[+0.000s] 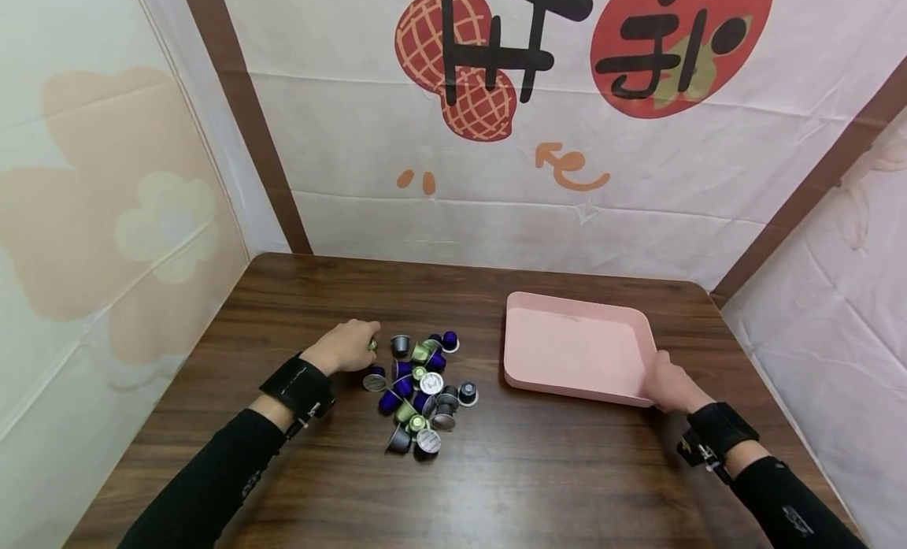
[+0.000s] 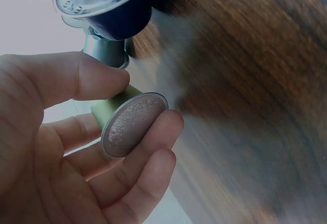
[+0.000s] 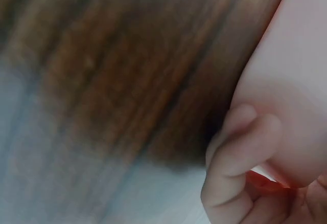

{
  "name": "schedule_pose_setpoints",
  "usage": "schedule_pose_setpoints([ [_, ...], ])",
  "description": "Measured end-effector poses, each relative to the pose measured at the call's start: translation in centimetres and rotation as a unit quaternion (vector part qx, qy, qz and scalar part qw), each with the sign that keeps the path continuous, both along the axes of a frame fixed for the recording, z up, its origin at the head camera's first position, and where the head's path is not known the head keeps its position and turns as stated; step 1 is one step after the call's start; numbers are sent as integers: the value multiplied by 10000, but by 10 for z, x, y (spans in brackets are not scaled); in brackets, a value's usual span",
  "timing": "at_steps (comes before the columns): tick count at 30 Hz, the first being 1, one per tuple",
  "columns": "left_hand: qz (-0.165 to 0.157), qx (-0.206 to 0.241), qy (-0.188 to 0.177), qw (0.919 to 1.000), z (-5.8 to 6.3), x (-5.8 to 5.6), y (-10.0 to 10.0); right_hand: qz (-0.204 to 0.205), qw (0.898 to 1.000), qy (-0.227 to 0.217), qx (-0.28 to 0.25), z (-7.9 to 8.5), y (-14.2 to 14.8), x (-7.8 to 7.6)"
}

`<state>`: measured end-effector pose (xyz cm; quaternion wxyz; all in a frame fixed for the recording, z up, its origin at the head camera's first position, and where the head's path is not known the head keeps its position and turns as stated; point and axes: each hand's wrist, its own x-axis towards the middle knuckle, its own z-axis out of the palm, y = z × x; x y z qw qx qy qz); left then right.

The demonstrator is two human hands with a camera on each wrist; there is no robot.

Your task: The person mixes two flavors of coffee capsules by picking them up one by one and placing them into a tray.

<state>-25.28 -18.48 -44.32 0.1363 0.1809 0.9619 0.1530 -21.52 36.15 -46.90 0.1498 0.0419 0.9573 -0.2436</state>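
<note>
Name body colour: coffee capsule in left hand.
Coffee capsule body: green, best in left wrist view.

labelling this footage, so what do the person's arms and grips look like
The left sleeve and right sleeve are black, each with a small pale marking. Wide black wristbands carry small fittings. The left grip and right grip are both ungloved.

on desk (image 1: pixel 538 478), capsule pile (image 1: pixel 431 383) sits left of tray (image 1: pixel 577 346), held capsule (image 2: pixel 134 125) in left grip (image 1: pixel 345 346) just left of pile's far end, right grip (image 1: pixel 673 384) at tray's near right corner, cloth backdrop (image 1: pixel 496 226) behind desk.
</note>
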Motion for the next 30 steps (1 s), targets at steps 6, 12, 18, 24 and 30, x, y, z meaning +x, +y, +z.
schedule_pose_setpoints([
  [6,53,22,-29,10000,2,5,2,74,10000,16,55,-1,-3,12],
  [12,-73,56,-50,9999,9,7,4,52,9998,-204,1,1,-10,21],
  [18,-182,88,7,9998,17,8,8,215,9997,-133,9,2,-17,29],
  [24,-357,109,136,9992,27,8,20,388,9992,22,86,2,-21,37],
  [30,-633,19,348,9974,36,6,40,428,9989,-15,213,2,-27,44],
])
